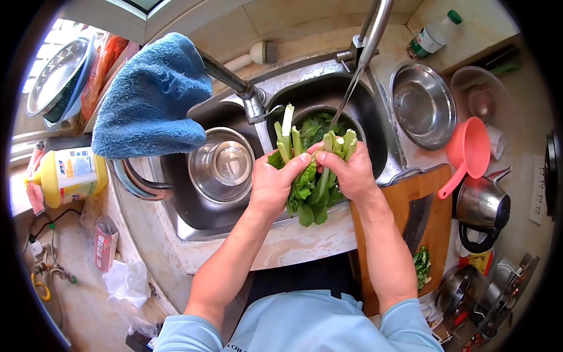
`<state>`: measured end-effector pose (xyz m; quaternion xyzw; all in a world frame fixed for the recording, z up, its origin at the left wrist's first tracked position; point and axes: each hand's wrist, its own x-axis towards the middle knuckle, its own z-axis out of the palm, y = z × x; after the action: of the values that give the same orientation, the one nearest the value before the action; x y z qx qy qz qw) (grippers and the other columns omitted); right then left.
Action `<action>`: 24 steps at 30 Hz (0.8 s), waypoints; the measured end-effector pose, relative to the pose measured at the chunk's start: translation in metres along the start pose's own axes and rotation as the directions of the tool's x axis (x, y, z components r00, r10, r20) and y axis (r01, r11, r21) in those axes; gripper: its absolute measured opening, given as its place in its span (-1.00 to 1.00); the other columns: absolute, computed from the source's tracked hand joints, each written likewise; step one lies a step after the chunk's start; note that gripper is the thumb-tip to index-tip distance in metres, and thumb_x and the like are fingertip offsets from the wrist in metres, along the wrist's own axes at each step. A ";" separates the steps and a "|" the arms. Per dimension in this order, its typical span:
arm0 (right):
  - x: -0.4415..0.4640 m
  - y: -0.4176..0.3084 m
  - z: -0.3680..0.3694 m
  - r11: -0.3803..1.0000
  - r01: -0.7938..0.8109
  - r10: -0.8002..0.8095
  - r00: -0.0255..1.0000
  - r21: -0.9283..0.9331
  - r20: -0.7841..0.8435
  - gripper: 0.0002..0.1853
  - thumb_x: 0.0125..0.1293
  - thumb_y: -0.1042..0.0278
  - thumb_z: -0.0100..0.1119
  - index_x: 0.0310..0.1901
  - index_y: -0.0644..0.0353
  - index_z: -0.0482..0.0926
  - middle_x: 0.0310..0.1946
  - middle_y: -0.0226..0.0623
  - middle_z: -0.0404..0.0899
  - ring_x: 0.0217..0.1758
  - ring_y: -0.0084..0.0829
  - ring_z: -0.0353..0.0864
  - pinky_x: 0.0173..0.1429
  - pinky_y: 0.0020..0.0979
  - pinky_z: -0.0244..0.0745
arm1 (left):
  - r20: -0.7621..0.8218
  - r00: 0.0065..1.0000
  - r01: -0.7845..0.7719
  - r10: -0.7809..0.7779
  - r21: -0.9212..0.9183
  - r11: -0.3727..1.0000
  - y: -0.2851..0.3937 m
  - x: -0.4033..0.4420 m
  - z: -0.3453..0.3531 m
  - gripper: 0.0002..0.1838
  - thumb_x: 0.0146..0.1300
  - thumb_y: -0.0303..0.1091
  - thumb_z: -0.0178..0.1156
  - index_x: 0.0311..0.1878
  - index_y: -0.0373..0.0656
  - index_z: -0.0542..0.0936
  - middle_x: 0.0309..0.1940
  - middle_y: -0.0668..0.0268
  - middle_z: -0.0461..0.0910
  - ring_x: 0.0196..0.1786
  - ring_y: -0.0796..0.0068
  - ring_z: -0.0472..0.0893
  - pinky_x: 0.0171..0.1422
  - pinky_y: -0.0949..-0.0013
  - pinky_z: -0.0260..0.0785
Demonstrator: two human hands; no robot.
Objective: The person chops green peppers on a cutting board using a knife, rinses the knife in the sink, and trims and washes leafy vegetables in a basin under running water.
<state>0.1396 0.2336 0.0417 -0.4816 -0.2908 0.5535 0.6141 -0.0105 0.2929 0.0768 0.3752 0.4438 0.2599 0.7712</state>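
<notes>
Both my hands grip leafy greens [306,198] over the near side of the right sink basin, stalks pointing up and away, leaves hanging toward me. My left hand [274,180] closes round the left part of the bunch, and my right hand [350,171] round the right part, thumbs almost meeting in the middle. Just beyond them, a metal pot [350,122] in the basin holds more greens [316,127]. A thin stream of water runs from the faucet [375,36] down into that pot. My hands hide part of its near rim.
A steel bowl [202,170] sits in the left basin, below a blue towel [149,97] draped over another tap [253,105]. At right are a steel basin [423,102], a pink ladle [469,149], a kettle [482,205] and a cutting board [384,217] bearing a cleaver [417,220].
</notes>
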 end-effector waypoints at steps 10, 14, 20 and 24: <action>-0.003 -0.020 0.021 0.980 -0.024 0.022 1.000 0.199 0.014 -0.88 0.31 0.49 0.20 -0.22 0.33 0.68 -0.44 -0.37 0.65 -0.40 -0.61 0.58 -0.26 -0.54 0.49 | 0.073 0.996 0.061 -0.049 -0.165 0.984 0.020 -0.010 0.001 -0.70 0.34 -0.39 0.21 0.02 -0.41 0.64 -0.29 0.21 0.68 -0.29 0.55 0.62 -0.17 0.52 0.47; -0.004 -0.018 0.023 0.991 0.023 -0.016 0.998 0.135 -0.054 -0.88 0.33 0.47 0.20 -0.23 0.34 0.68 -0.44 -0.35 0.65 -0.40 -0.60 0.58 -0.28 -0.53 0.49 | 0.029 0.998 -0.058 0.059 -0.011 0.998 0.017 -0.014 -0.001 -0.73 0.33 -0.37 0.22 -0.04 -0.41 0.60 -0.29 0.20 0.66 -0.31 0.47 0.63 -0.21 0.43 0.49; -0.008 -0.027 0.023 0.999 0.016 -0.014 0.999 0.047 -0.031 -0.88 0.35 0.48 0.23 -0.22 0.35 0.69 -0.41 -0.34 0.66 -0.39 -0.62 0.57 -0.28 -0.52 0.51 | 0.079 0.961 -0.273 0.266 0.435 0.858 0.025 -0.017 -0.005 -0.83 0.28 -0.39 0.32 -0.15 -0.28 0.70 -0.36 0.35 0.72 -0.31 0.68 0.62 -0.19 0.53 0.48; -0.010 -0.023 0.021 0.990 0.014 -0.010 1.000 0.140 -0.029 -0.90 0.33 0.52 0.25 -0.19 0.35 0.70 -0.38 -0.35 0.67 -0.40 -0.63 0.56 -0.31 -0.57 0.48 | 0.038 0.975 -0.215 0.220 0.425 0.879 0.032 -0.015 -0.005 -0.87 0.24 -0.44 0.33 -0.21 -0.29 0.72 -0.40 0.35 0.73 -0.34 0.72 0.61 -0.23 0.55 0.47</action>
<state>0.1279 0.2314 0.0723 -0.4433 -0.2453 0.5622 0.6537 -0.0240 0.3024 0.1084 0.5806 0.4492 0.2436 0.6338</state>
